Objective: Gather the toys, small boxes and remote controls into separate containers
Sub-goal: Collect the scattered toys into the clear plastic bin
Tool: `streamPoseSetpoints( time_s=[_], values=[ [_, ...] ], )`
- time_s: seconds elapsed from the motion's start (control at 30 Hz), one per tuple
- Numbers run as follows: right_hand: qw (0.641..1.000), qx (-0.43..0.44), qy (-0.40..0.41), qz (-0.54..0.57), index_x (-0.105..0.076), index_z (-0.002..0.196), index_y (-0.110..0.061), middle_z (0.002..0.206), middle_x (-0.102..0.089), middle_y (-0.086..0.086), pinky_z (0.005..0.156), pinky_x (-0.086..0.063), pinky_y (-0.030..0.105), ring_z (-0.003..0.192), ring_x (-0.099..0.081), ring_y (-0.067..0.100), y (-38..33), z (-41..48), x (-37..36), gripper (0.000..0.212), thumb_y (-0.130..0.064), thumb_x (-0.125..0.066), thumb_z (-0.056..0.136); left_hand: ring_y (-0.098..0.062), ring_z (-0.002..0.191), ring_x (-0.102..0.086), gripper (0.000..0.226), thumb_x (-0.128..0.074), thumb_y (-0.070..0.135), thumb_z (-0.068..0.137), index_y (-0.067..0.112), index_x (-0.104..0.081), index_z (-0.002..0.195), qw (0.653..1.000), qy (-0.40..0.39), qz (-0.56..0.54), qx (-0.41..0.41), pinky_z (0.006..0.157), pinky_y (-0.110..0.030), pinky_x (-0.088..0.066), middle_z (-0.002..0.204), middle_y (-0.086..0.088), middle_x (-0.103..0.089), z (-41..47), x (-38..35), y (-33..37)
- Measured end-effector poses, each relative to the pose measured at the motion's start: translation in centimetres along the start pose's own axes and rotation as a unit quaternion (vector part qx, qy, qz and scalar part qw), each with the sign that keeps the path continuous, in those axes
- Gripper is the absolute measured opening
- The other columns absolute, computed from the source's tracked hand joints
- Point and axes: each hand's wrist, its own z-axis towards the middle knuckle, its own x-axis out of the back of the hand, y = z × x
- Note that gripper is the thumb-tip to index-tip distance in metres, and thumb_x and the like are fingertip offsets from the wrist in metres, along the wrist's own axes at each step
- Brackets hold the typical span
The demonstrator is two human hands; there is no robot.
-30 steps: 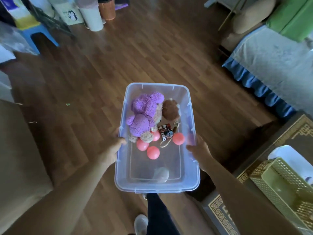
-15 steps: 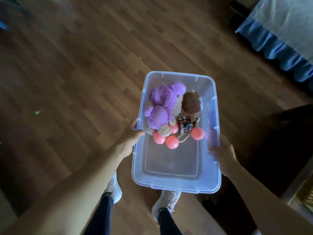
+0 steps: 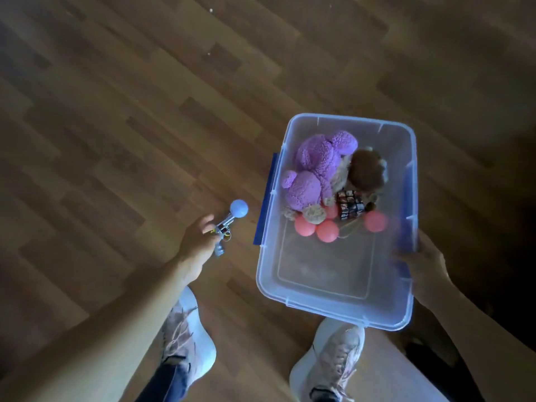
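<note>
Looking straight down on a brown wood-plank floor [image 3: 116, 111], dim at the corners, with planks running on a diagonal. That floor is all we get of the room.

The clear bin [image 3: 324, 274] is up off the floor, its long axis running away from the person. The right hand [image 3: 426, 265] holds it at the near right rim, fingers curled under the edge.

Left of the bin, the left hand [image 3: 197, 242] is down low with its fingers closed on a small silver toy pistol [image 3: 224, 226]. The toy's long axis slants from the hand up toward the bin. Its grip pokes out below the fingers, and the barrel carries a pale blue ball [image 3: 239, 209] that stops just short of the bin's blue side latch [image 3: 265, 198]. I can't tell whether the pistol rests on the planks or is lifted.

In the far half of the bin there's a purple plush [image 3: 316, 166] with a brown plush [image 3: 367, 171] beside it. A puzzle cube [image 3: 349, 204] sits against them, and pink balls [image 3: 327, 231] lie just nearer. The bin's near half shows bare bottom.

Below the bin are two pale sneakers [image 3: 188, 338], one partly under its near edge.
</note>
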Motion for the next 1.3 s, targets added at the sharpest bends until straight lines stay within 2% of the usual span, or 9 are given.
streamPoseSetpoints(
  time_s=[0.13, 0.27, 0.4, 0.67, 0.9, 0.97, 1.03, 1.13, 1.3],
  values=[
    [0.999, -0.014, -0.006, 0.035, -0.064, 0.093, -0.023, 0.082, -0.064, 0.002, 0.069, -0.054, 0.039, 0.080, -0.060, 0.028, 3.7, 3.8, -1.3, 0.046, 0.020, -0.057, 0.076, -0.012, 0.099, -0.054, 0.053, -0.058, -0.002, 0.087, 0.011, -0.047, 0.137, 0.997, 0.057, 0.059, -0.006, 0.077, -0.017, -0.041, 0.132, -0.010, -0.055, 4.5, -0.5, -5.0],
    [0.997, -0.015, -0.019, 0.073, -0.064, 0.089, -0.022, 0.067, -0.067, -0.007, 0.051, -0.056, 0.026, 0.059, -0.064, 0.012, 5.7, 6.7, -3.0, 0.048, 0.023, -0.053, 0.075, -0.001, 0.080, -0.058, 0.058, -0.063, 0.003, 0.084, 0.013, -0.046, 0.138, 0.984, 0.084, 0.155, -0.034, 0.055, 0.002, -0.037, 0.121, -0.003, -0.057, 7.6, -2.3, -7.6],
    [0.995, -0.001, -0.024, 0.094, -0.063, 0.091, -0.024, 0.076, -0.067, -0.004, 0.056, -0.056, 0.028, 0.064, -0.063, 0.014, 7.2, 9.2, -4.9, 0.043, 0.017, -0.060, 0.076, -0.028, 0.114, -0.056, 0.074, -0.073, 0.022, 0.079, 0.014, -0.038, 0.144, 0.955, 0.098, 0.268, -0.084, 0.093, -0.035, -0.047, 0.131, -0.013, -0.051, 11.2, -4.0, -9.8],
    [0.998, 0.029, 0.005, 0.060, -0.057, 0.115, -0.007, 0.076, -0.069, -0.010, 0.057, -0.058, 0.021, 0.064, -0.068, 0.005, 9.3, 11.5, -6.7, 0.038, 0.014, -0.059, 0.083, -0.035, 0.119, -0.045, 0.068, -0.062, 0.021, 0.086, 0.021, -0.028, 0.146, 0.885, 0.138, 0.432, -0.104, 0.081, -0.046, -0.045, 0.137, -0.009, -0.044, 13.1, -5.8, -13.3],
    [0.998, 0.026, 0.015, 0.052, -0.054, 0.125, -0.010, 0.093, -0.062, -0.004, 0.065, -0.056, 0.026, 0.080, -0.061, 0.014, 9.8, 12.1, -7.3, 0.044, 0.011, -0.055, 0.087, -0.040, 0.099, -0.059, 0.031, -0.060, 0.010, 0.083, 0.007, -0.056, 0.114, 0.934, 0.225, 0.259, -0.101, 0.074, -0.036, -0.040, 0.105, -0.020, -0.063, 12.1, -4.6, -12.7],
    [0.998, 0.024, 0.020, 0.057, -0.052, 0.130, -0.010, 0.092, -0.061, -0.006, 0.069, -0.053, 0.029, 0.079, -0.060, 0.013, 9.8, 12.1, -7.3, 0.046, 0.010, -0.053, 0.089, -0.035, 0.096, -0.061, 0.035, -0.064, 0.012, 0.080, 0.008, -0.057, 0.114, 0.933, 0.260, 0.161, -0.187, 0.076, -0.032, -0.043, 0.105, -0.016, -0.063, 9.5, -4.2, -10.6],
    [0.998, 0.019, 0.023, 0.047, -0.052, 0.131, -0.012, 0.089, -0.061, -0.006, 0.072, -0.053, 0.033, 0.081, -0.061, 0.016, 9.8, 12.0, -7.6, 0.045, 0.007, -0.054, 0.090, -0.026, 0.091, -0.063, 0.048, -0.065, 0.010, 0.080, 0.015, -0.051, 0.126, 0.920, 0.197, 0.105, -0.322, 0.077, -0.032, -0.050, 0.112, -0.008, -0.060, 5.6, -5.3, -8.0],
    [0.999, 0.012, 0.035, 0.033, -0.054, 0.130, -0.013, 0.090, -0.062, 0.002, 0.083, -0.055, 0.047, 0.094, -0.063, 0.032, 10.1, 11.9, -7.9, 0.042, -0.002, -0.060, 0.089, -0.017, 0.086, -0.061, 0.058, -0.060, 0.009, 0.080, 0.028, -0.043, 0.133, 0.863, 0.015, 0.264, -0.431, 0.066, -0.033, -0.053, 0.110, 0.002, -0.053, 1.8, -9.5, -5.6],
    [0.998, 0.047, 0.036, 0.027, -0.055, 0.130, -0.013, 0.101, -0.063, 0.007, 0.085, -0.054, 0.048, 0.097, -0.063, 0.031, 10.8, 12.3, -7.6, 0.048, -0.001, -0.062, 0.084, -0.029, 0.103, -0.056, 0.058, -0.048, 0.002, 0.088, 0.024, -0.034, 0.140, 0.720, -0.075, 0.594, -0.350, 0.068, -0.037, -0.048, 0.120, -0.006, -0.044, 5.0, -15.4, -5.3]
  ],
)
